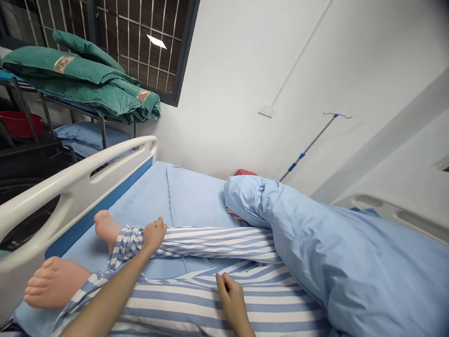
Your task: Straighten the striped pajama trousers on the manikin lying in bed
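Note:
A manikin lies on the bed in blue-and-white striped trousers (217, 243). Its bare feet point left, the far foot (105, 227) by the rail and the near foot (52, 283) lower left. My left hand (154, 233) is closed around the far leg's bunched trouser cuff, just above the ankle. My right hand (229, 295) lies on the near trouser leg (196, 304) with its fingers curled into the fabric. A light blue quilt (333, 252) is pushed back over the manikin's upper body.
The white bed rail (77, 175) runs along the left side, and another rail (396, 213) sits at the right. Folded green quilts (87, 79) lie on a rack beyond the left rail. An IV pole (308, 145) leans by the white wall. Light blue sheet (182, 196) covers the mattress.

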### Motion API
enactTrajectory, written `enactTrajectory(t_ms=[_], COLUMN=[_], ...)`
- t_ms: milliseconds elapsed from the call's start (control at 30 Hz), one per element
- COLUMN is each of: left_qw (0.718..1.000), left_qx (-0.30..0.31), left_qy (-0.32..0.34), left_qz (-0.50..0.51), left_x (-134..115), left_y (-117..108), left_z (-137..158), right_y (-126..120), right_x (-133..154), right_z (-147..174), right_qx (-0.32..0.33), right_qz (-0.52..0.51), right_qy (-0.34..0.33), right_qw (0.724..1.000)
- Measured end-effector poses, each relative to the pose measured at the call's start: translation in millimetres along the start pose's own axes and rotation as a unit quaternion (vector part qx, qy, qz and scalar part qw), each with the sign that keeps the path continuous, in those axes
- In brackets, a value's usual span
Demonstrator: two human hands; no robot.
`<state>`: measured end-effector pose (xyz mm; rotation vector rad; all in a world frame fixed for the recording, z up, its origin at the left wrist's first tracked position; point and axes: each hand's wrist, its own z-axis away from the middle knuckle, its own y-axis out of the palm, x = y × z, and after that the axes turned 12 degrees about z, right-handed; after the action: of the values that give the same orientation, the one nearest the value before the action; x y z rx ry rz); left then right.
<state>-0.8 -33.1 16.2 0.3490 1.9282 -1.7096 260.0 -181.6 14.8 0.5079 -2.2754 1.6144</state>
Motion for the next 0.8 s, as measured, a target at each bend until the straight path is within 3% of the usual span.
enactTrajectory(t_ms=[267,600,800], left_qw=[0.999,0.997,0.996], left_qx=[-0.001,0.044,0.040], left_qy=[0.019,0.036,0.054], left_qz=[-0.027,-0.052,-0.056], left_x=[6,3,0], left_y=[-2,-6,-3], left_z=[1,-3,-6], right_y=[9,9,8], right_x=[10,13,14], right_z=[9,10,9], right_qx=[-0.066,-0.073,-0.074], right_qz=[0.161,0.188,0.202], right_qy=[-0.031,-0.031,-0.034], right_qw=[0.984,0.979,0.976])
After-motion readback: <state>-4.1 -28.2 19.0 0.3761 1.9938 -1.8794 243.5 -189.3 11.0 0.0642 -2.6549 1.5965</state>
